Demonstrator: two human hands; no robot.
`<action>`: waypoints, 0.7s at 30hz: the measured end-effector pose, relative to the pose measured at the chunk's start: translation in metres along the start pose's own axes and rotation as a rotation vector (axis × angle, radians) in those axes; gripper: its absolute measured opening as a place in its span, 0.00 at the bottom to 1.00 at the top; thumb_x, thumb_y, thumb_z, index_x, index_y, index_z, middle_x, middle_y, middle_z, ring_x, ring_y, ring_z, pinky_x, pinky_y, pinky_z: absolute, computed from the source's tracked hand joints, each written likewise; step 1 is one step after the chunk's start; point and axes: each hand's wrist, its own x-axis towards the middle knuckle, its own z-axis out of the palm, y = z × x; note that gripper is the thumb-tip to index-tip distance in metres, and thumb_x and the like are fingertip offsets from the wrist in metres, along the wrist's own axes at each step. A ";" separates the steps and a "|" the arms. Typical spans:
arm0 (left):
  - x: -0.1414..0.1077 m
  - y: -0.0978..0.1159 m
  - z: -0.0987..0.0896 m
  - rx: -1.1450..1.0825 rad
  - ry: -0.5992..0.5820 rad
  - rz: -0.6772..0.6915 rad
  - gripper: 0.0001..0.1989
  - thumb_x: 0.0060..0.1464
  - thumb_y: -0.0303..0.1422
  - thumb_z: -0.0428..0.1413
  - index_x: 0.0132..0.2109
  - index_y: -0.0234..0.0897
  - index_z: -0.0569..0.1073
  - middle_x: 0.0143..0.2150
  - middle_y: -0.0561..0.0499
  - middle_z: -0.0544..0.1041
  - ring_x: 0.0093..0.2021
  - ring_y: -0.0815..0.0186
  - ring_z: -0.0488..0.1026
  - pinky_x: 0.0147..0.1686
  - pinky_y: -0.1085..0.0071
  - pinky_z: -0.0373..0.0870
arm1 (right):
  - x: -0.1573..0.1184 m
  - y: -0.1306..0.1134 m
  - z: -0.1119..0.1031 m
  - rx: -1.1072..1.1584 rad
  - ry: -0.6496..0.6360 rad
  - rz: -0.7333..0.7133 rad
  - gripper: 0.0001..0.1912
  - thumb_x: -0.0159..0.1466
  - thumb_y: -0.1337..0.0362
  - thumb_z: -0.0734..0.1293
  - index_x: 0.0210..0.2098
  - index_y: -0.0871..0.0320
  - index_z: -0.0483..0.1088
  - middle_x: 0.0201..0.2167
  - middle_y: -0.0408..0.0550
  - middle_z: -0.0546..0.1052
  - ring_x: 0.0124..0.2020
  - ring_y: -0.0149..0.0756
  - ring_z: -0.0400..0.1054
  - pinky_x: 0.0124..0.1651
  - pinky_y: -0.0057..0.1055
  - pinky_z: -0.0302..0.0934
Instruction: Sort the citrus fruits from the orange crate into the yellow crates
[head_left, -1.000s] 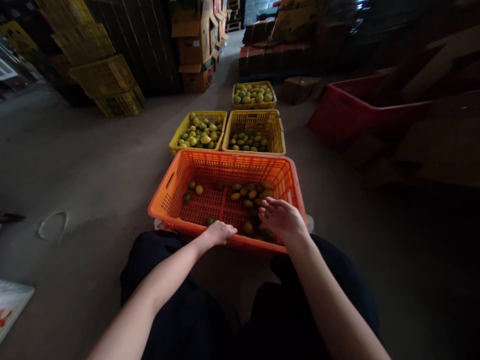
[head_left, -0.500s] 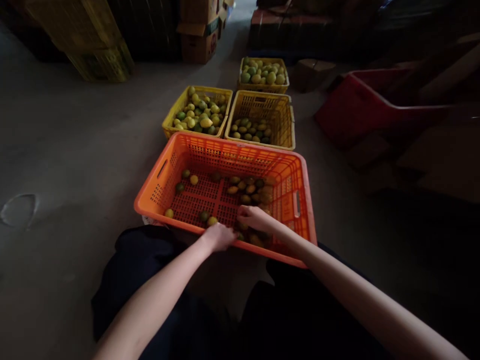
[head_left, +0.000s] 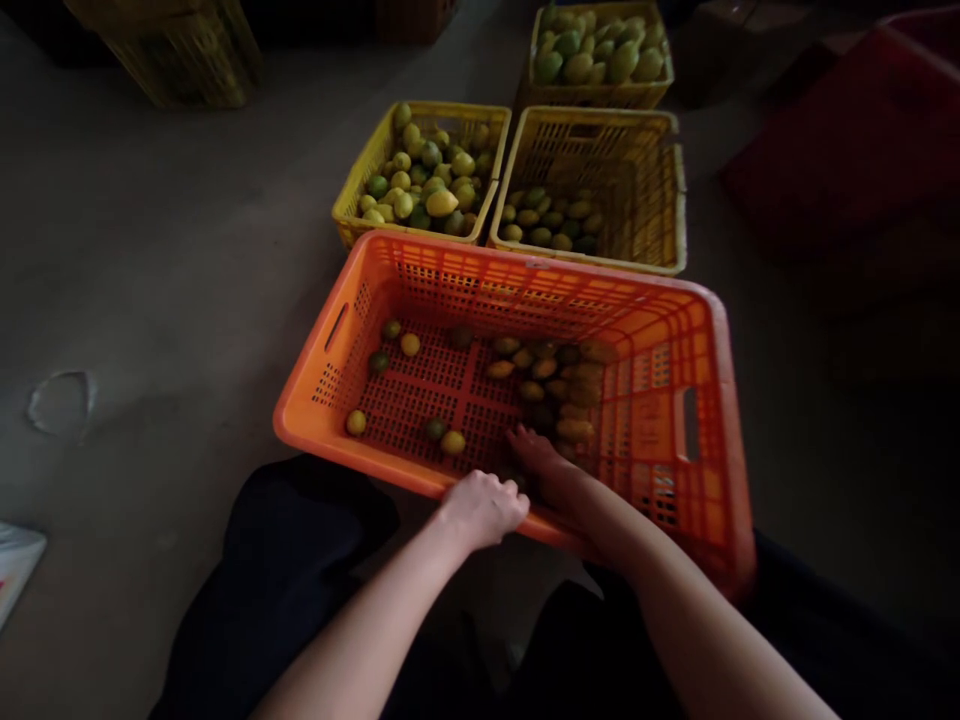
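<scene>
An orange crate (head_left: pixel 300 410) lies across my knees, with several green and yellow fruits (head_left: pixel 531 390) piled along its right half and a few scattered on the left. My left hand (head_left: pixel 486 508) is closed over the crate's near rim. Inside the crate, my right hand (head_left: pixel 541 458) reaches down among the fruits near that rim, fingers apart; nothing is seen in it, though its underside is hidden. Beyond stand a yellow crate full of fruit (head_left: pixel 346 208) and another yellow crate (head_left: pixel 679 215) with fruit at its left.
A third yellow crate of fruit (head_left: pixel 600 96) stands at the back. Stacked yellow crates (head_left: pixel 199 60) are at the upper left, and a red container (head_left: pixel 832 140) is at the right. A white item (head_left: pixel 19 570) lies on the floor at the left edge.
The view has tilted down and come closer to the crates. My right hand has gone lower into the orange crate and its fingers have opened. My left hand stays on the rim.
</scene>
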 end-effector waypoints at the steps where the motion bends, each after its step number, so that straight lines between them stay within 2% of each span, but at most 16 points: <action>1: 0.000 0.000 0.000 -0.002 -0.003 0.002 0.08 0.48 0.26 0.53 0.39 0.31 0.68 0.34 0.45 0.72 0.34 0.59 0.73 0.29 0.65 0.71 | -0.001 0.001 0.000 -0.075 0.008 0.000 0.11 0.49 0.78 0.64 0.30 0.58 0.64 0.44 0.61 0.69 0.56 0.51 0.56 0.54 0.46 0.53; 4: -0.001 0.000 0.000 -0.002 -0.004 0.007 0.09 0.48 0.26 0.54 0.39 0.31 0.68 0.34 0.45 0.73 0.35 0.59 0.73 0.30 0.65 0.72 | -0.005 -0.003 -0.003 -0.272 0.037 0.002 0.13 0.46 0.80 0.65 0.28 0.59 0.63 0.40 0.62 0.70 0.54 0.55 0.57 0.53 0.49 0.51; 6: -0.002 -0.001 0.000 0.002 0.003 0.012 0.10 0.47 0.27 0.56 0.39 0.31 0.68 0.34 0.45 0.73 0.35 0.59 0.73 0.30 0.65 0.72 | -0.007 -0.014 -0.007 -0.368 0.059 -0.008 0.14 0.45 0.78 0.67 0.28 0.59 0.63 0.37 0.61 0.72 0.52 0.56 0.60 0.51 0.47 0.54; 9: -0.002 -0.003 -0.001 0.015 0.014 0.021 0.11 0.46 0.28 0.57 0.39 0.31 0.69 0.34 0.45 0.73 0.35 0.58 0.74 0.31 0.64 0.71 | -0.012 -0.042 -0.019 -0.479 0.098 -0.046 0.14 0.46 0.72 0.70 0.30 0.59 0.63 0.34 0.58 0.73 0.48 0.53 0.64 0.46 0.42 0.57; 12: -0.004 -0.004 -0.003 0.034 0.019 0.011 0.09 0.48 0.26 0.54 0.39 0.32 0.70 0.35 0.44 0.74 0.37 0.58 0.74 0.33 0.65 0.71 | -0.029 -0.082 -0.036 -0.564 0.157 -0.123 0.17 0.47 0.65 0.70 0.35 0.60 0.63 0.36 0.56 0.72 0.46 0.49 0.66 0.42 0.36 0.58; 14: -0.006 -0.003 -0.005 0.037 -0.008 -0.027 0.10 0.50 0.26 0.51 0.41 0.33 0.70 0.37 0.44 0.74 0.39 0.58 0.73 0.35 0.65 0.70 | -0.054 -0.111 -0.049 -0.622 0.207 -0.178 0.23 0.44 0.62 0.72 0.37 0.61 0.62 0.37 0.57 0.72 0.43 0.49 0.66 0.40 0.34 0.57; 16: -0.009 0.000 -0.010 0.045 -0.053 -0.075 0.11 0.50 0.27 0.52 0.43 0.35 0.70 0.39 0.45 0.74 0.41 0.58 0.73 0.37 0.65 0.68 | -0.091 -0.138 -0.060 -0.670 0.276 -0.226 0.27 0.44 0.57 0.72 0.40 0.62 0.61 0.39 0.58 0.72 0.41 0.48 0.67 0.38 0.33 0.56; 19: -0.013 0.012 -0.025 0.095 -0.072 -0.128 0.13 0.50 0.28 0.53 0.45 0.36 0.69 0.42 0.44 0.73 0.42 0.58 0.72 0.39 0.66 0.67 | -0.164 -0.163 -0.069 -0.704 0.408 -0.309 0.24 0.52 0.52 0.65 0.42 0.61 0.60 0.39 0.56 0.72 0.38 0.43 0.67 0.36 0.32 0.56; 21: -0.022 0.025 -0.043 0.148 -0.044 -0.162 0.18 0.48 0.30 0.57 0.48 0.34 0.68 0.46 0.40 0.71 0.45 0.55 0.70 0.41 0.63 0.65 | -0.217 -0.169 -0.070 -0.703 0.505 -0.392 0.21 0.54 0.52 0.63 0.41 0.60 0.60 0.35 0.53 0.72 0.34 0.40 0.67 0.33 0.31 0.56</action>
